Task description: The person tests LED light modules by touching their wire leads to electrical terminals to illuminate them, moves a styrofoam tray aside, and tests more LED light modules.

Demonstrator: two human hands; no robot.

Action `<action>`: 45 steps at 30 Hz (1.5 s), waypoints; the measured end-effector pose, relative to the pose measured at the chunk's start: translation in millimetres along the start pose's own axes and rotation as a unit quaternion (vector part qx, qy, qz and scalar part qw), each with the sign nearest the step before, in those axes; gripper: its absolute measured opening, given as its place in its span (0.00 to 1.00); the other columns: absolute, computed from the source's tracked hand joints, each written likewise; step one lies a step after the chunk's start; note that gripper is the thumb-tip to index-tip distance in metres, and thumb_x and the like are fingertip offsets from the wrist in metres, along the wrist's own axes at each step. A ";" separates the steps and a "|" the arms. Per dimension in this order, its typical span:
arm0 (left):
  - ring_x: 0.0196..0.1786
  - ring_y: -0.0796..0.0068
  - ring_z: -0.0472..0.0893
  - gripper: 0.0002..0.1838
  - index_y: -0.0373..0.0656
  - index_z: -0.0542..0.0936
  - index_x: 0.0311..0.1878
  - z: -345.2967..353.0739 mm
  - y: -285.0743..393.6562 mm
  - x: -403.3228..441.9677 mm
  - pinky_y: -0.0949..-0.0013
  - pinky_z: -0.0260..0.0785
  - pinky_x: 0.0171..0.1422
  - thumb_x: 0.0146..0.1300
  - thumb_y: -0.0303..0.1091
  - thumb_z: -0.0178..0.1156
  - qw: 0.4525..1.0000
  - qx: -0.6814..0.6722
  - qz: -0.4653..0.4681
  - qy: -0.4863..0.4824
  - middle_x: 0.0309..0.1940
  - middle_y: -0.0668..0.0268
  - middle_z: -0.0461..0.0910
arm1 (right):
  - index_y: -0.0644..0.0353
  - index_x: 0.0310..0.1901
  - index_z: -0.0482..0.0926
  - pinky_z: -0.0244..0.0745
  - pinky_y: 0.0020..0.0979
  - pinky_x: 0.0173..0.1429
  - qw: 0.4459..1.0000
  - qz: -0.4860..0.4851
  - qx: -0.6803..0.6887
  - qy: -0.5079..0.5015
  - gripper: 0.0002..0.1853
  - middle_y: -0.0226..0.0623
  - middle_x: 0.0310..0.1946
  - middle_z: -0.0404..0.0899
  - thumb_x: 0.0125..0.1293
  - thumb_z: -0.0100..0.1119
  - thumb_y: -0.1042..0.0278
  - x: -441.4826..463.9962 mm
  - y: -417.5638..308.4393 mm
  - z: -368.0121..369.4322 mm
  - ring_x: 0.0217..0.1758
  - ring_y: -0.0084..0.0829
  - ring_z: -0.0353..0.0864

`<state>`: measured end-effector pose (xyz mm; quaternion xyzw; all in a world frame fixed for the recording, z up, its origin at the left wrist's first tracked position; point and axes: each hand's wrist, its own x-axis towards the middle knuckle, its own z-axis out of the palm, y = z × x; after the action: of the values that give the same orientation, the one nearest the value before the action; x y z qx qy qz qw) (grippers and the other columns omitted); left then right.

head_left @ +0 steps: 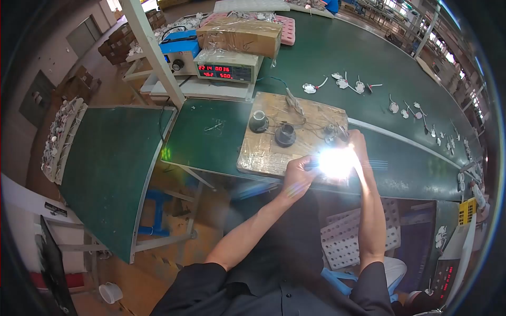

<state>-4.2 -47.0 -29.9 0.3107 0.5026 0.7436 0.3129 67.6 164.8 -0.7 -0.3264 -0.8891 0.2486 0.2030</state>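
A dazzling lit lamp (337, 163) shines between my hands over the near right part of a tape-covered wooden board (263, 152); the glare hides its shape. My left hand (299, 176) pinches its left side, thumb and fingers closed. On the far right of the glare, my right hand (358, 145) is closed by a small wired fitting (333, 131) at the board's right side. What its fingers hold is washed out. Two dark round sockets, one with a pale top (259, 121) and one plain (285, 135), stand on the board with wires beside them.
A power meter (226, 71) with red digits stands behind the board, under a cardboard box (240, 34). Left of it is a blue instrument (179, 52). Small white parts with wires (345, 83) lie across the green table (316, 58). Below are perforated white trays (353, 237) and a blue stool (154, 210).
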 end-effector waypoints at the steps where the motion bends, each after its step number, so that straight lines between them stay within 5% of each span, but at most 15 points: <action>1: 0.37 0.86 0.79 0.10 0.35 0.85 0.45 0.1 2.3 -0.2 0.77 0.73 0.45 0.60 0.25 0.66 1.000 -0.004 0.000 -0.001 0.35 0.69 0.86 | 0.66 0.18 0.74 0.68 0.36 0.24 0.999 0.021 0.028 -0.005 0.20 0.41 0.12 0.73 0.55 0.65 0.57 -3.1 -9.2 -3.7 0.16 0.31 0.74; 5: 0.37 0.86 0.79 0.10 0.35 0.85 0.44 1.7 6.9 -0.6 0.77 0.73 0.44 0.60 0.25 0.66 1.000 -0.014 0.007 -0.002 0.35 0.69 0.86 | 0.65 0.16 0.71 0.66 0.35 0.23 0.999 0.021 0.036 -0.016 0.19 0.39 0.11 0.71 0.55 0.63 0.60 -12.4 -35.3 -14.9 0.16 0.28 0.74; 18: 0.35 0.87 0.79 0.08 0.35 0.85 0.43 4.0 3.0 -0.5 0.79 0.72 0.41 0.59 0.24 0.65 0.999 -0.022 -0.031 0.024 0.33 0.71 0.85 | 0.72 0.26 0.79 0.74 0.38 0.30 0.997 0.065 0.012 -0.047 0.22 0.52 0.19 0.79 0.57 0.66 0.54 -9.5 -40.1 -20.9 0.24 0.39 0.83; 20: 0.34 0.87 0.79 0.08 0.35 0.85 0.43 0.9 -3.8 -1.7 0.79 0.72 0.40 0.60 0.24 0.65 0.985 0.127 0.115 0.025 0.33 0.71 0.85 | 0.73 0.27 0.80 0.75 0.39 0.31 0.996 0.071 0.013 -0.050 0.23 0.53 0.20 0.80 0.57 0.66 0.52 -11.4 -42.7 -21.6 0.26 0.40 0.84; 22: 0.34 0.87 0.79 0.08 0.35 0.85 0.42 3.3 -5.4 -2.1 0.79 0.72 0.40 0.61 0.24 0.65 0.991 0.054 0.114 0.045 0.33 0.71 0.85 | 0.74 0.29 0.81 0.77 0.40 0.32 0.995 0.079 0.015 -0.051 0.25 0.55 0.21 0.81 0.58 0.67 0.51 -11.2 -45.7 -23.1 0.27 0.42 0.86; 25: 0.34 0.87 0.79 0.07 0.35 0.85 0.42 10.6 -1.0 -2.6 0.79 0.72 0.39 0.62 0.25 0.65 0.966 -0.241 -0.046 0.082 0.33 0.70 0.85 | 0.74 0.27 0.81 0.76 0.40 0.32 0.995 0.089 0.003 -0.045 0.27 0.56 0.21 0.80 0.58 0.65 0.49 -7.4 -38.4 -18.9 0.27 0.43 0.85; 28: 0.34 0.87 0.79 0.07 0.34 0.85 0.42 12.4 7.5 -3.5 0.79 0.72 0.39 0.62 0.25 0.66 0.963 -0.250 -0.056 0.086 0.33 0.70 0.85 | 0.74 0.26 0.80 0.76 0.41 0.32 0.994 0.096 -0.006 -0.049 0.27 0.56 0.20 0.80 0.59 0.65 0.48 -5.9 -34.4 -16.5 0.26 0.44 0.85; 35: 0.34 0.87 0.78 0.06 0.34 0.84 0.41 11.5 5.6 -3.4 0.79 0.72 0.40 0.62 0.24 0.65 0.985 -0.146 -0.023 0.088 0.33 0.69 0.85 | 0.73 0.25 0.80 0.75 0.40 0.31 0.992 0.098 0.047 -0.064 0.25 0.55 0.19 0.79 0.59 0.65 0.51 -10.2 -44.2 -22.3 0.25 0.41 0.85; 37: 0.34 0.86 0.78 0.07 0.34 0.83 0.43 6.3 -10.6 -3.2 0.78 0.73 0.41 0.62 0.24 0.65 0.987 -0.153 -0.010 0.053 0.34 0.68 0.84 | 0.69 0.19 0.76 0.67 0.38 0.25 0.999 -0.019 0.012 -0.037 0.22 0.45 0.13 0.71 0.58 0.66 0.55 -0.7 -19.6 -4.5 0.18 0.32 0.73; 38: 0.34 0.85 0.79 0.08 0.34 0.83 0.44 6.3 0.9 -4.0 0.78 0.73 0.41 0.63 0.25 0.65 0.999 0.003 0.017 0.035 0.35 0.67 0.84 | 0.67 0.16 0.74 0.63 0.37 0.21 0.998 -0.068 -0.010 -0.015 0.22 0.41 0.10 0.67 0.57 0.67 0.58 1.3 -1.3 -2.0 0.14 0.27 0.68; 39: 0.34 0.84 0.79 0.09 0.34 0.82 0.45 6.1 12.1 -4.0 0.77 0.74 0.42 0.63 0.25 0.66 0.986 0.159 0.049 0.027 0.36 0.65 0.84 | 0.68 0.18 0.75 0.65 0.38 0.23 0.999 -0.033 -0.018 0.004 0.23 0.42 0.10 0.68 0.58 0.67 0.55 -1.8 0.4 -2.0 0.14 0.29 0.68; 40: 0.34 0.81 0.81 0.08 0.34 0.82 0.45 5.2 10.4 2.4 0.76 0.75 0.42 0.65 0.26 0.66 0.997 -0.010 -0.072 0.006 0.36 0.64 0.84 | 0.69 0.19 0.77 0.66 0.39 0.24 0.999 0.003 -0.024 0.023 0.25 0.44 0.11 0.69 0.59 0.67 0.53 -5.1 -7.5 -0.8 0.15 0.32 0.68; 42: 0.34 0.80 0.82 0.07 0.34 0.81 0.44 3.1 20.7 9.3 0.76 0.77 0.42 0.65 0.25 0.66 1.000 -0.001 -0.025 0.000 0.35 0.63 0.84 | 0.71 0.24 0.81 0.74 0.46 0.34 0.999 0.034 0.025 0.010 0.25 0.56 0.17 0.76 0.62 0.66 0.51 -13.8 -20.3 -21.3 0.24 0.56 0.79; 45: 0.36 0.77 0.81 0.06 0.35 0.82 0.41 6.1 54.8 35.9 0.73 0.74 0.44 0.62 0.24 0.65 0.999 0.047 0.013 0.023 0.34 0.65 0.82 | 0.67 0.29 0.85 0.70 0.40 0.29 0.972 0.083 0.210 0.059 0.24 0.39 0.17 0.78 0.68 0.60 0.50 -21.8 3.4 -30.5 0.21 0.33 0.78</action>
<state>-29.8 -32.1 28.8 0.3142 0.5400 0.7302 0.2764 100.6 161.7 17.2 -0.3631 -0.7735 0.4259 0.2975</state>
